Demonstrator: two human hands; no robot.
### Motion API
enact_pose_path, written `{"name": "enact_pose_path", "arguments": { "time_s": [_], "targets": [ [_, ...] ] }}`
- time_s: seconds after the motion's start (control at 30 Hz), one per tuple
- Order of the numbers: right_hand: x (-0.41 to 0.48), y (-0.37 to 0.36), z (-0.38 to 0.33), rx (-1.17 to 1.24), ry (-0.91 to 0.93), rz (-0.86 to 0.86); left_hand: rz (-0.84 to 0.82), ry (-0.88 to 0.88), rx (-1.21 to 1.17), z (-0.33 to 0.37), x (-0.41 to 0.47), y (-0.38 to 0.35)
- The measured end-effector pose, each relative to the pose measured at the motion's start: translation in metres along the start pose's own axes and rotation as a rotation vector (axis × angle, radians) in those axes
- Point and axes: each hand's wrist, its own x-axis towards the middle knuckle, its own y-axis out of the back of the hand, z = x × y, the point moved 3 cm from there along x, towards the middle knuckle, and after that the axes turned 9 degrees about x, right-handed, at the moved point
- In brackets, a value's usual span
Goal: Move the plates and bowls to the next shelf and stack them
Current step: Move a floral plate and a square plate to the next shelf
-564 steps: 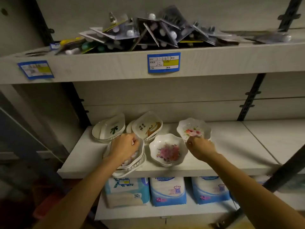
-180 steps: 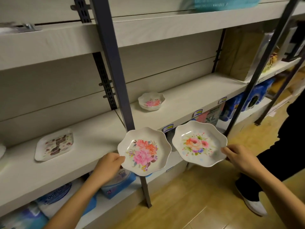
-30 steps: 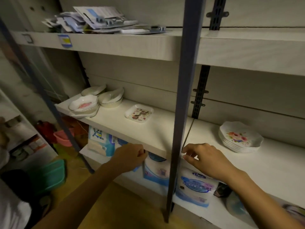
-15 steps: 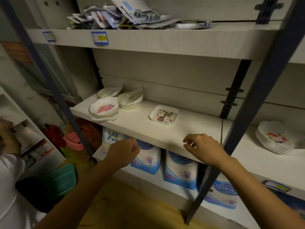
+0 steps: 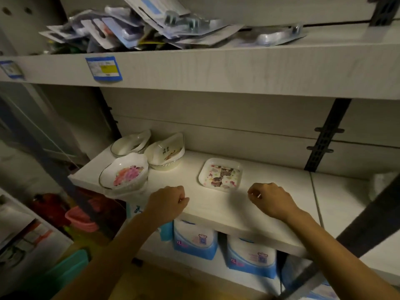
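Note:
On the white shelf (image 5: 216, 204) a stack of bowls topped by a pink-flowered bowl (image 5: 125, 175) sits at the front left. Behind it stand a plain white bowl stack (image 5: 129, 142) and a bowl stack with a brown motif (image 5: 166, 151). A small square patterned plate (image 5: 220, 174) lies alone mid-shelf. My left hand (image 5: 167, 202) hovers over the shelf's front edge, fingers curled, holding nothing. My right hand (image 5: 271, 201) hovers just right of the square plate, fingers also curled and empty. A pale edge of the stacked plates (image 5: 381, 181) shows on the neighbouring shelf at far right.
The upper shelf (image 5: 216, 68) carries a heap of blister-packed goods (image 5: 151, 24) and overhangs the bowls. A dark upright post (image 5: 368, 230) crosses at the right. Blue-and-white packs (image 5: 194, 239) fill the shelf below. A pink basket (image 5: 80, 219) sits on the floor at left.
The view has swung left and closer to the bowl shelf. Both hands have risen from below the shelf edge to over it, still empty.

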Motion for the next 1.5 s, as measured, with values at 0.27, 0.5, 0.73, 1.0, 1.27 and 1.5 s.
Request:
{"name": "enact_pose_path", "arguments": {
  "time_s": [0.27,0.5,0.73,1.0,1.27,1.5],
  "targets": [
    [0.073,-0.038,0.01,0.201,-0.302,-0.048,-0.025,-0.079,0.01,-0.024,0.051,-0.004],
    [0.113,-0.067,0.003,0.275,-0.462,-0.029,-0.04,-0.135,-0.021,-0.052,0.069,-0.003],
    [0.119,-0.082,-0.009,0.272,-0.548,0.011,-0.016,-0.178,-0.026,-0.091,0.072,0.007],
    [0.096,-0.075,-0.056,0.286,-0.378,0.247,0.09,-0.122,-0.025,-0.157,0.067,0.015],
    [0.08,-0.079,-0.126,0.35,-0.262,0.319,0.123,0.183,0.158,-0.245,0.057,0.019],
    [0.068,-0.098,-0.152,0.328,-0.278,0.31,-0.072,0.335,0.216,-0.283,0.063,0.002]
  ]
}}
